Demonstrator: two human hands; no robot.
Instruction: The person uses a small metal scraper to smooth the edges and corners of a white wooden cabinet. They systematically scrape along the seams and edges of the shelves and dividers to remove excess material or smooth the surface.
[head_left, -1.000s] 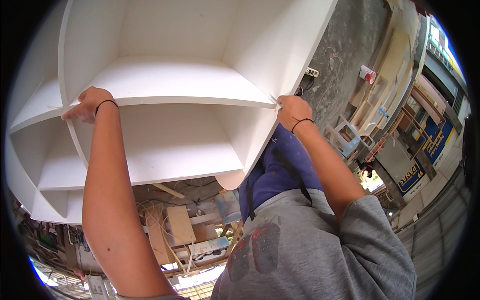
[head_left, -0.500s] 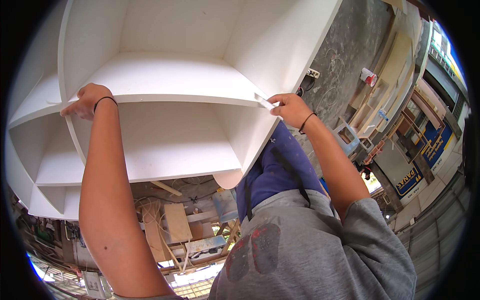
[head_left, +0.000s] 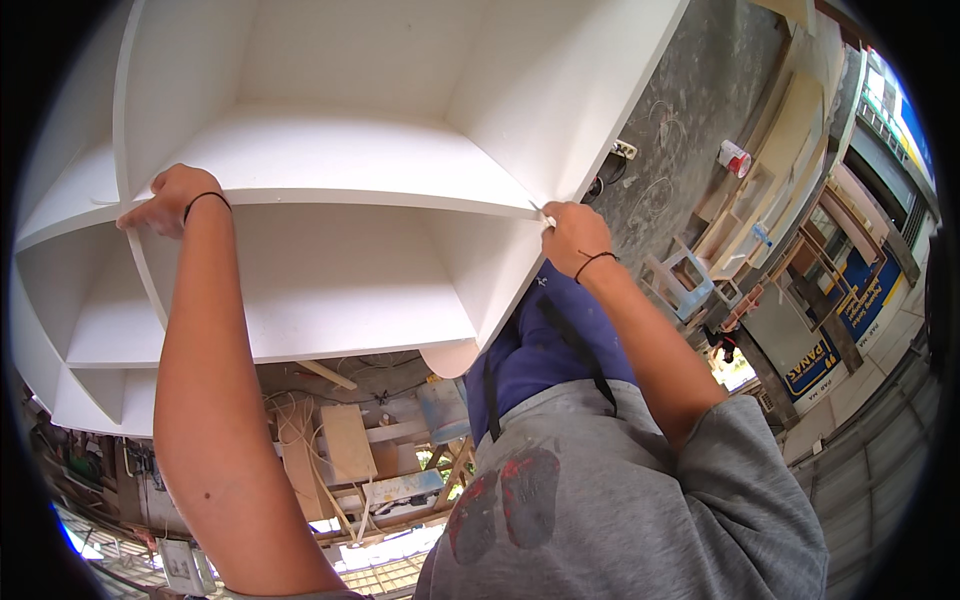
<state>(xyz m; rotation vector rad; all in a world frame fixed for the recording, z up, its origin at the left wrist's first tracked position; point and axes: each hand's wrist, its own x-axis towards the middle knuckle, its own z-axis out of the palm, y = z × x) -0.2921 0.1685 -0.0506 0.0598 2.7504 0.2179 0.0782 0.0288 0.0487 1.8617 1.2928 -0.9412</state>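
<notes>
A large white shelf unit [head_left: 350, 200] with several compartments fills the upper left. At the left junction of a shelf and an upright, my left hand [head_left: 175, 200] is closed on the front edge, its fingertips pressed there. Beside those fingertips a thin white strip [head_left: 103, 202] sticks out. My right hand [head_left: 577, 240] is closed round a slim, pale, blade-like tool [head_left: 548, 219] at the right end of the same shelf edge. Most of that tool is hidden in the fist; its narrow tip points to the shelf corner.
Grey concrete floor [head_left: 680, 90] lies to the right, with a power strip [head_left: 624, 150], a red-and-white can [head_left: 734, 158] and a pale blue plastic stool [head_left: 685, 280]. Below the unit are wood boards [head_left: 347, 445] and loose strips. A rounded pinkish panel [head_left: 449, 359] juts out beneath it.
My right hand has shifted slightly left and down, closing further round the tool so less of it shows. My left hand has stayed at the same junction.
</notes>
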